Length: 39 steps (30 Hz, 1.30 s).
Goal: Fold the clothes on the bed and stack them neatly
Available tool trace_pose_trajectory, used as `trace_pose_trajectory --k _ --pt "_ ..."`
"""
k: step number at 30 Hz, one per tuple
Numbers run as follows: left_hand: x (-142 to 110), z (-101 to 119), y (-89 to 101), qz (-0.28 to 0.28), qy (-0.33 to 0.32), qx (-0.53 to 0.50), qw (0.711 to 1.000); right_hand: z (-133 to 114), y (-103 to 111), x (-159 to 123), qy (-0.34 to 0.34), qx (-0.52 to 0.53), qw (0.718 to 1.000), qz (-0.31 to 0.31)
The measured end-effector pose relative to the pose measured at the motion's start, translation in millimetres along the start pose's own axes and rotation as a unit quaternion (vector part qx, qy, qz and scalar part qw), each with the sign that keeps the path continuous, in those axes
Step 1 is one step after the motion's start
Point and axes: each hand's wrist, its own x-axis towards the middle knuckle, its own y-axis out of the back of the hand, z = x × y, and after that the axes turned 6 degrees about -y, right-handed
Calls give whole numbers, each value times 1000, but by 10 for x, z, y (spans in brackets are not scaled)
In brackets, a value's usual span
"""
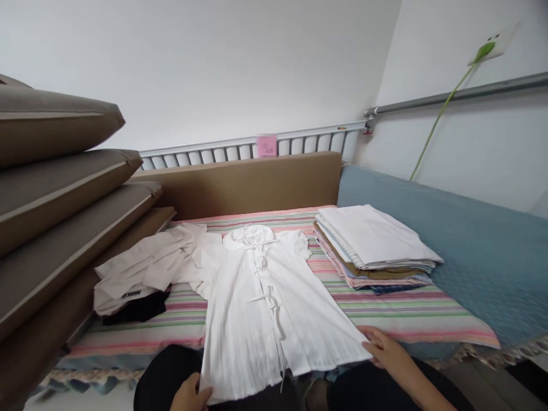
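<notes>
A white short-sleeved blouse [240, 319] with tie bows down its front lies spread on the striped cloth, collar away from me. Its lower hem reaches over the near edge toward my lap. My left hand [191, 394] pinches the left hem corner, partly cut off by the bottom of the view. At the right hem corner, my right hand [387, 355] grips the fabric between thumb and fingers. Left of the blouse is a crumpled off-white garment [149, 262] with dark lettering, on top of a black piece of clothing [141, 308]; the blouse's left sleeve touches it.
A stack of folded clothes [377, 237] sits to the right on the striped cloth [411, 314]. Grey-brown cushions [72, 194] are piled high at the left. A brown cushion [257, 180] stands along the back before a radiator [303, 142]. Blue fabric [449, 234] covers the right side.
</notes>
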Motion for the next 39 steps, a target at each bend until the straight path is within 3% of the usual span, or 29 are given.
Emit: trace_pose_trajectory --k 2,5,8,10,12,15,19,22,30,36,37,39 --pt "1 21 56 51 -54 85 994 -43 23 6 60 -95 992 54" --pt "73 155 88 149 -193 151 958 -254 -83 -48 175 -177 963 103" --pt "307 393 6 192 -319 195 908 -529 -413 -107 280 -233 927 93" --pt "544 571 -53 189 -359 227 885 -664 -694 -94 335 -270 900 73" --pt "804 715 -71 170 -360 275 875 -707 -948 -27 370 -312 873 64" --pt "1140 779 -25 143 -328 329 874 -586 -1181 135 375 -386 839 78" --pt "1385 606 15 157 -269 355 881 -331 -1234 291 399 -443 796 101" --pt "1448 489 -11 183 -252 381 870 -266 -1216 310 414 -456 779 118" --pt "1328 499 -108 205 -249 381 866 -311 -1223 270 413 -460 776 122" --pt "676 437 -414 270 -269 343 859 -356 -1207 214 391 -445 799 102" --pt "547 462 -492 262 -288 323 862 -360 -1210 186 386 -441 805 97" --pt "321 569 -671 194 -338 272 880 -360 -1231 97 378 -431 815 89"
